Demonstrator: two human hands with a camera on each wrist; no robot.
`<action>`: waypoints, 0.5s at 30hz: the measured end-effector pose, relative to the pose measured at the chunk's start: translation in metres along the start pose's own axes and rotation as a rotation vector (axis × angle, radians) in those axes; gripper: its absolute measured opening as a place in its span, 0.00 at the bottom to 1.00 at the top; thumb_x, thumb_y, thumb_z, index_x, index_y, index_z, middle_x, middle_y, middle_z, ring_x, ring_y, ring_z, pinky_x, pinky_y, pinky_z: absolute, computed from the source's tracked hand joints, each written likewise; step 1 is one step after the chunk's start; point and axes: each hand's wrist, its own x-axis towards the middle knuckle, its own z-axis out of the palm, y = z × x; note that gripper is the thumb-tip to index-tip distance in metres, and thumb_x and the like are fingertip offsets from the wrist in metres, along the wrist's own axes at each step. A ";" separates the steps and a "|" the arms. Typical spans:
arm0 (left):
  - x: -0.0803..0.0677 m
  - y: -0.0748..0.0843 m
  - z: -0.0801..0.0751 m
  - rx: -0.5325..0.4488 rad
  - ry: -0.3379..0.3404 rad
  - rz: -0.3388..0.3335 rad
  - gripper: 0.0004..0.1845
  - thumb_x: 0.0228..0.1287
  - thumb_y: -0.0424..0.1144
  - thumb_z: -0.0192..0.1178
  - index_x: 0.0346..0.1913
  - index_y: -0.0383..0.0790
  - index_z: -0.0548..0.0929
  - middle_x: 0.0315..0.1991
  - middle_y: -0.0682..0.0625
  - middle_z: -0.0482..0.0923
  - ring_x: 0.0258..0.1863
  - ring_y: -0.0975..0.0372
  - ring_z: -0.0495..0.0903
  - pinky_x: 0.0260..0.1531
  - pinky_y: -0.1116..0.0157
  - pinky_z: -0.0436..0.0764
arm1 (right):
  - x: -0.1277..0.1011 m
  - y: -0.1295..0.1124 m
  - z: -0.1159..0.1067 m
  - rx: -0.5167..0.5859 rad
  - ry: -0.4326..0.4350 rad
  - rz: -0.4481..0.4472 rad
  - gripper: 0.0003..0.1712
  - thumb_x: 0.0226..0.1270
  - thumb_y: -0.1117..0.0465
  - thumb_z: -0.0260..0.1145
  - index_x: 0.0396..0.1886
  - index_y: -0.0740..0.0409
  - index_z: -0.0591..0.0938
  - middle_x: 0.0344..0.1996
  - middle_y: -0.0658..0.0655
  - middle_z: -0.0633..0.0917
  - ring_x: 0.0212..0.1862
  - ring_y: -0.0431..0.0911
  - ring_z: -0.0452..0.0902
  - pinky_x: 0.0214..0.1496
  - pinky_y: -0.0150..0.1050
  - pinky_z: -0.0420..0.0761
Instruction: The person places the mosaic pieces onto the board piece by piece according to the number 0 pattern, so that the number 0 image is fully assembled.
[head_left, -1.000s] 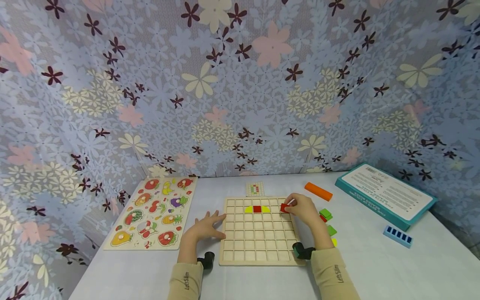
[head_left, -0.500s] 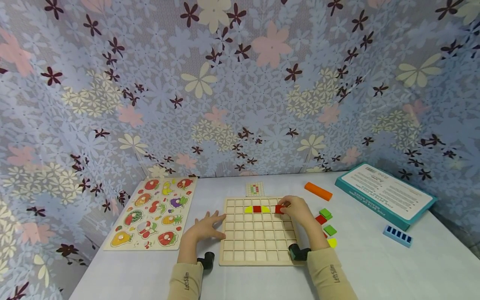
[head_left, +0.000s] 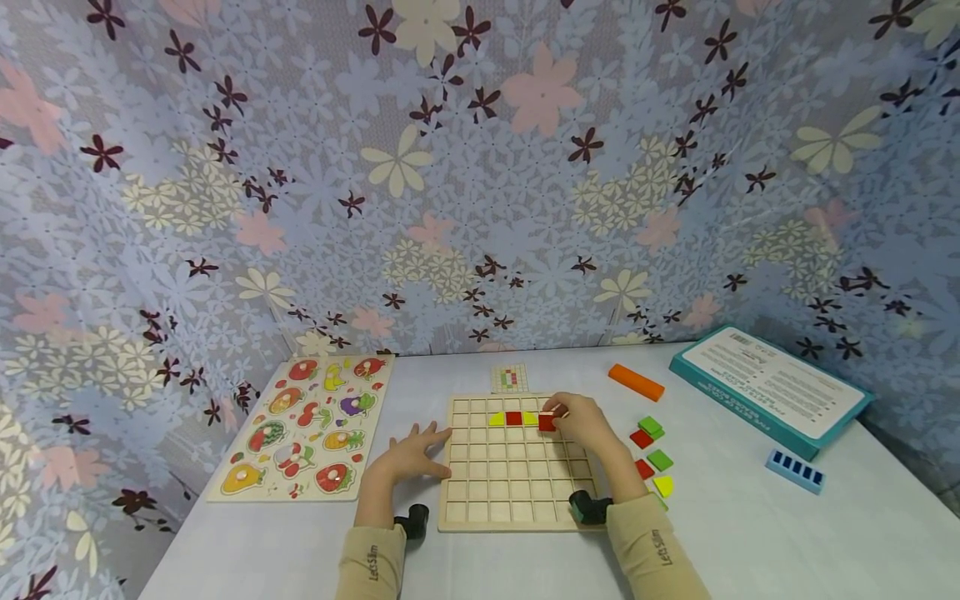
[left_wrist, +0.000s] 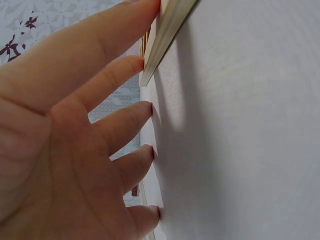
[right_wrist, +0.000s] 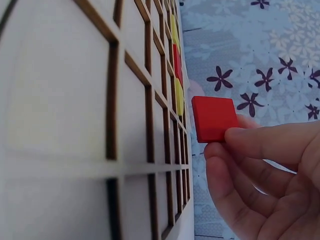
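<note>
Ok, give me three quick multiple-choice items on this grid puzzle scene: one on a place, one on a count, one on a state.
1. Where is the flat orange bar?
A. on the table behind the loose tiles
B. inside the wooden grid board
C. on the fruit puzzle

2. How many tiles already lie in the wooden grid board?
A. one
B. three
C. six

3. What is the right hand doing?
A. lying flat and empty
B. pinching a red square tile
C. gripping the teal box

Answers: 1 A, the bar lies on the table beyond the board's far right corner. 2 B, a yellow, a red and a yellow tile sit in one row. 3 B, the right wrist view shows fingers pinching the red square tile just off the board.
</note>
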 end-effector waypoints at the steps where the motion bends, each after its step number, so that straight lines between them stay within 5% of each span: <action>1: 0.000 0.000 0.000 0.000 0.000 0.001 0.38 0.48 0.41 0.68 0.65 0.43 0.68 0.70 0.38 0.54 0.70 0.41 0.41 0.62 0.35 0.33 | 0.000 -0.001 0.001 0.008 -0.003 0.001 0.10 0.58 0.74 0.59 0.40 0.65 0.80 0.33 0.60 0.81 0.30 0.49 0.79 0.32 0.39 0.79; 15: 0.002 -0.002 0.001 0.021 0.009 0.022 0.38 0.48 0.42 0.69 0.65 0.42 0.68 0.70 0.37 0.53 0.70 0.40 0.41 0.61 0.34 0.33 | 0.000 -0.005 0.011 -0.050 0.005 -0.086 0.09 0.51 0.77 0.63 0.29 0.61 0.79 0.27 0.56 0.81 0.30 0.45 0.75 0.29 0.35 0.76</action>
